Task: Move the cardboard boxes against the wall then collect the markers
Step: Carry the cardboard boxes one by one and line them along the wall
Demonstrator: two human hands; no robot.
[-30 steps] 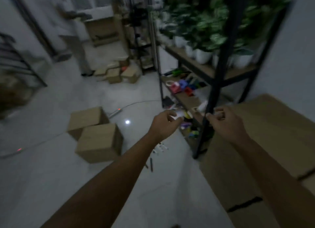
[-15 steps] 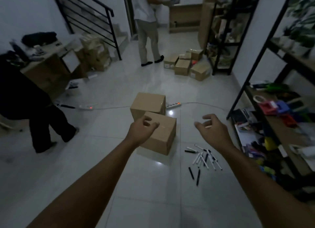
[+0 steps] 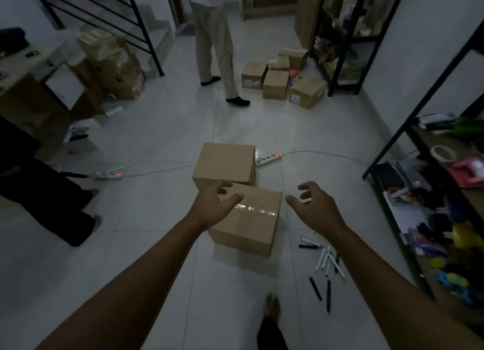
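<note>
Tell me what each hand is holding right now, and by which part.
Nothing is held. The left hand hovers open over the nearer cardboard box; the right hand is open beside it, empty.

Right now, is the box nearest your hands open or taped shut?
Shut. The near cardboard box has its top flaps flat, with a shiny strip of clear tape running across the seam.

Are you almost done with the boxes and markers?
Not yet, nothing looks done. Both cardboard boxes sit mid-floor, away from any wall. In hand: the left hand and right hand are open, reaching toward the nearer box. Left: moving both boxes, then gathering the markers scattered on the tiles.
</note>
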